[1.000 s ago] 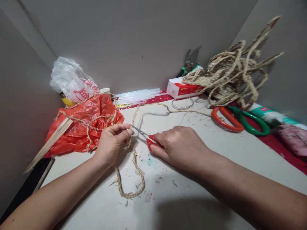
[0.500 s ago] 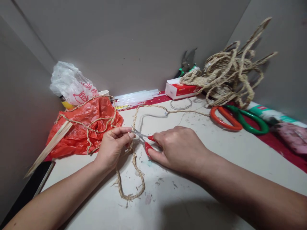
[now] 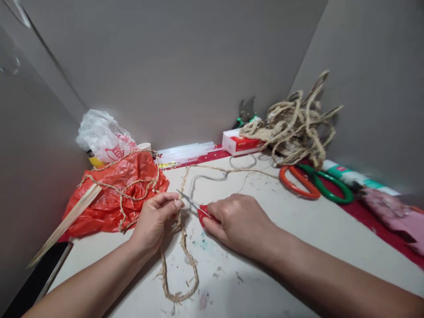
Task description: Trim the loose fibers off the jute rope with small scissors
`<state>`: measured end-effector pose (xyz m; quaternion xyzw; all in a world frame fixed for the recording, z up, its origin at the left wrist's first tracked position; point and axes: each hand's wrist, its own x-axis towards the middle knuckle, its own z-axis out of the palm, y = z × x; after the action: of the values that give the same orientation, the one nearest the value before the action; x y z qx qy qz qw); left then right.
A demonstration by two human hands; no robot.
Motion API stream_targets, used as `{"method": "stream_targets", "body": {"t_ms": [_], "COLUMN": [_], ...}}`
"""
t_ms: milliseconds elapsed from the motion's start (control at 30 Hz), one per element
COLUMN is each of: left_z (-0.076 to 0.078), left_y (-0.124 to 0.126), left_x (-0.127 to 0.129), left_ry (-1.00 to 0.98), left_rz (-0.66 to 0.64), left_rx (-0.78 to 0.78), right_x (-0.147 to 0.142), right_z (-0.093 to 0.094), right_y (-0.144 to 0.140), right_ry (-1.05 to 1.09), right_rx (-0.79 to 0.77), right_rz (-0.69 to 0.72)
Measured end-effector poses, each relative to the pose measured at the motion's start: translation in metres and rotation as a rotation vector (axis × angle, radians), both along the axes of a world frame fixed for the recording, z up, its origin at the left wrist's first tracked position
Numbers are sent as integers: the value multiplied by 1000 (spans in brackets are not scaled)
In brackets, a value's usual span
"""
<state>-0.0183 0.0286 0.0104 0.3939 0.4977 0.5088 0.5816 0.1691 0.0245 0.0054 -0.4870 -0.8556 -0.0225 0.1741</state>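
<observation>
Since the frame half a second ago, the blades of the red-handled scissors point(image 3: 202, 213) have been brought closer together, and the view has been shifted so that the tabletop things sit lower. At the blade tips, the braided cord point(image 3: 183, 241) is pinched between the thumb and forefinger of the left hand point(image 3: 152, 223), with a loop hanging down over the table point(image 3: 245, 282). The scissors are gripped by the right hand point(image 3: 238, 223). For a clean snip, the cord is best kept steady, with only the blade tips used and the braid itself spared; since the tips lie just beside the fingertips, small, slow cuts are advised. Farther out, a red print of characters and a figure is borne by the white plastic bag point(image 3: 101, 132), too creased to be read surely. On the red and white box point(image 3: 243, 145), a small yellow mark can be seen but not deciphered.
</observation>
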Motion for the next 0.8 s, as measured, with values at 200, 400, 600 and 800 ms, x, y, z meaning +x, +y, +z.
{"method": "stream_targets", "body": {"t_ms": [200, 400, 600, 800], "left_z": [5, 9, 8, 7], "left_y": [1, -2, -4, -6], "left_x": [-2, 0, -2, -1], "left_ry": [-169, -224, -222, -198], "left_rz": [-30, -116, -256, -264], "left_rx": [-61, -61, -158, -140], "right_x": [4, 3, 5, 9], "right_z": [-5, -8, -10, -11], "right_y": [6, 7, 11, 13], "right_ry": [171, 135, 62, 71], "right_rx": [14, -7, -20, -23], "right_rz": [-51, -51, -110, -108]}}
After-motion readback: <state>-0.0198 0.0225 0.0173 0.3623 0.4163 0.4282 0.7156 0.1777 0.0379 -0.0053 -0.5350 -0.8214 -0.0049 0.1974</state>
